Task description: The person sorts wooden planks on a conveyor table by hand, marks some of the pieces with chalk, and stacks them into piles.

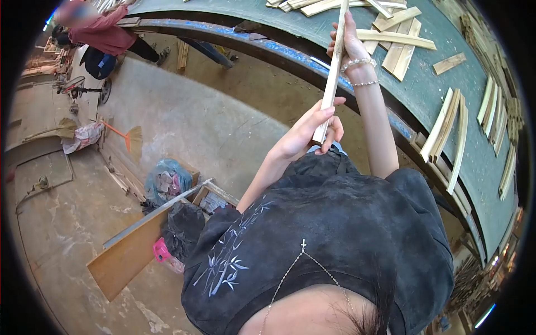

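Observation:
A long, narrow wooden strip (333,78) slants up and away in front of my body, held in both hands. My left hand (312,127) is closed around its near end, with the thumb along the side and fingers curled beneath. Farther up, my right hand (350,44), with bracelets at the wrist, grips the strip near the table edge. The strip's far end runs out of the top of the view. Beyond my right hand, a loose pile of flat wooden pieces (401,47) lies on the green table (416,92).
Curved wooden strips (444,125) lie at the table's right edge, some overhanging. More strips (491,106) sit farther right. A person in a red top (106,36) is at upper left. Bags (167,178), a leaning board (131,245) and a broom (134,139) are on the left floor.

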Demonstrator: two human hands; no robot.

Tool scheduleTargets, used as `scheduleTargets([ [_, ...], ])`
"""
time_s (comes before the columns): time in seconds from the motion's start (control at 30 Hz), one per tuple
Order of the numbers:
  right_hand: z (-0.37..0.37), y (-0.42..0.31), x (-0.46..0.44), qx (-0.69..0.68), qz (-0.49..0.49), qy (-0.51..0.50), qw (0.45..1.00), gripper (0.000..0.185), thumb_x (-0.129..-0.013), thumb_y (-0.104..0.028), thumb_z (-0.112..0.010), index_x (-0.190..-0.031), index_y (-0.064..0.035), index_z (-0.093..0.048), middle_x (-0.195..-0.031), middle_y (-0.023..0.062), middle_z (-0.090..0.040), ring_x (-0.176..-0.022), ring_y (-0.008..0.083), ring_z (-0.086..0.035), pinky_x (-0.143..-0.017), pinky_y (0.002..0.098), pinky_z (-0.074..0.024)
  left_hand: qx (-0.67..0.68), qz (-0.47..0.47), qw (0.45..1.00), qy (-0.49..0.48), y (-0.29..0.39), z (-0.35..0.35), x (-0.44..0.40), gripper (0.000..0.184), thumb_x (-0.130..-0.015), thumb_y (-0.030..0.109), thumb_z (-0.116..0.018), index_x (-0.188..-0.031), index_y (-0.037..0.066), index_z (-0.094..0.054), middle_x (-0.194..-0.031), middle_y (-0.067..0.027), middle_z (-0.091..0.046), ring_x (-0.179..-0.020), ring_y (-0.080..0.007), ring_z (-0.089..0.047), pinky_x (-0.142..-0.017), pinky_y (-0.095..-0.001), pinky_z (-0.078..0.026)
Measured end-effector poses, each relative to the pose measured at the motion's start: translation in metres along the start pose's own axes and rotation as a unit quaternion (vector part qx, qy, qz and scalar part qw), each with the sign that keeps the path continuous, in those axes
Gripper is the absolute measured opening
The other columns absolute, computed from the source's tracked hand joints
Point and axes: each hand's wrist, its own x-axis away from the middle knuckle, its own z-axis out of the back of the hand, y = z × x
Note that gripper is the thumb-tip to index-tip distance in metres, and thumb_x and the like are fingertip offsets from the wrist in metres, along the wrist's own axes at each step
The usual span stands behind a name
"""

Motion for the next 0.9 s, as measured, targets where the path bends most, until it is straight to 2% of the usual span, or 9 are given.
scheduleTargets([
  [0.13,0.006,0.009,-0.005,-0.078,-0.104,0.001,0.991,0.064,-0.076,-0.062,-0.045,-0.101,-0.0035,-0.046,-0.087,0.0115,-0.053,-0.068,0.0224,-0.056,-0.058,0.0287,-0.0484,0.111,0.021,0.993,0.018,-0.005,0.008,-0.004,0.052,-0.087,0.038,-0.034,-0.123,0.002,-0.028,-0.068,-0.0069,-0.047,-0.045,-0.0085,-0.044,-0.035,-0.0187,-0.033],
  [0.2,0.04,0.039,-0.024,-0.045,-0.076,0.04,0.995,0.062,-0.078,-0.06,-0.041,-0.104,-0.0033,-0.047,-0.094,0.0155,-0.054,-0.071,0.0235,-0.056,-0.064,0.0304,-0.0482,0.12,0.03,0.992,0.034,-0.008,0.007,-0.007,0.05,-0.086,0.037,-0.035,-0.121,0.002,-0.03,-0.066,-0.0062,-0.047,-0.045,-0.0085,-0.044,-0.035,-0.0185,-0.033],
  [0.27,0.067,0.066,-0.023,0.115,0.029,0.169,0.979,0.051,-0.081,-0.051,-0.046,-0.093,-0.0026,-0.055,-0.086,0.0135,-0.06,-0.073,0.0191,-0.057,-0.067,0.031,-0.0459,0.134,0.025,0.989,0.054,-0.013,0.011,-0.011,0.048,-0.087,0.038,-0.034,-0.119,0.001,-0.032,-0.065,-0.0058,-0.045,-0.045,-0.0088,-0.044,-0.035,-0.0185,-0.033],
  [0.4,0.124,0.134,-0.021,0.445,0.196,0.251,0.837,0.015,-0.073,-0.018,-0.061,-0.082,-0.0064,-0.057,-0.076,0.0062,-0.056,-0.08,0.0221,-0.053,-0.074,0.032,-0.0406,0.142,0.035,0.985,0.088,-0.021,0.011,-0.014,0.047,-0.088,0.037,-0.034,-0.118,0.001,-0.032,-0.061,-0.0033,-0.04,-0.045,-0.0092,-0.041,-0.035,-0.0195,-0.03],
  [0.43,0.13,0.143,-0.02,0.531,0.27,0.242,0.766,0.013,-0.072,-0.015,-0.06,-0.083,-0.0081,-0.057,-0.078,0.007,-0.053,-0.08,0.0248,-0.051,-0.073,0.0341,-0.0407,0.168,0.025,0.982,0.078,-0.024,0.012,-0.015,0.047,-0.089,0.04,-0.034,-0.118,0.003,-0.032,-0.059,-0.0019,-0.037,-0.044,-0.0084,-0.037,-0.036,-0.0192,-0.028],
  [0.57,0.135,0.157,-0.028,0.606,0.368,0.188,0.68,0.016,-0.071,-0.016,-0.061,-0.084,-0.0084,-0.056,-0.088,0.0066,-0.052,-0.087,0.0236,-0.049,-0.073,0.0348,-0.04,0.254,0.004,0.966,0.057,-0.035,0.012,-0.014,0.047,-0.088,0.044,-0.037,-0.115,0.006,-0.033,-0.058,-0.0007,-0.037,-0.043,-0.0078,-0.037,-0.036,-0.0194,-0.027],
  [0.73,0.119,0.163,-0.056,0.723,0.366,0.161,0.563,0.048,-0.073,-0.032,-0.058,-0.117,-0.0173,-0.045,-0.109,0.005,-0.044,-0.1,0.023,-0.042,-0.082,0.0422,-0.0349,0.152,-0.066,0.979,0.119,-0.036,0.003,-0.01,0.052,-0.086,0.047,-0.038,-0.118,0.006,-0.032,-0.056,0.0014,-0.033,-0.041,-0.0041,-0.028,-0.037,-0.017,-0.023],
  [0.87,0.112,0.183,-0.075,0.794,0.298,0.155,0.506,0.042,-0.078,-0.037,-0.05,-0.114,-0.016,-0.047,-0.11,0.0025,-0.045,-0.099,0.0212,-0.042,-0.083,0.0468,-0.0331,0.132,-0.084,0.977,0.144,-0.031,-0.007,-0.012,0.081,-0.069,0.066,-0.042,-0.12,0.006,-0.028,-0.057,0.0031,-0.032,-0.041,-0.0029,-0.028,-0.036,-0.016,-0.022],
  [0.9,0.112,0.187,-0.078,0.8,0.302,0.149,0.498,0.041,-0.078,-0.037,-0.049,-0.114,-0.0165,-0.047,-0.109,0.0021,-0.046,-0.099,0.0207,-0.043,-0.083,0.0466,-0.033,0.117,-0.064,0.974,0.184,-0.029,-0.008,-0.013,0.087,-0.062,0.074,-0.043,-0.115,0.007,-0.028,-0.064,-0.0001,-0.039,-0.041,-0.0032,-0.034,-0.035,-0.015,-0.028],
])
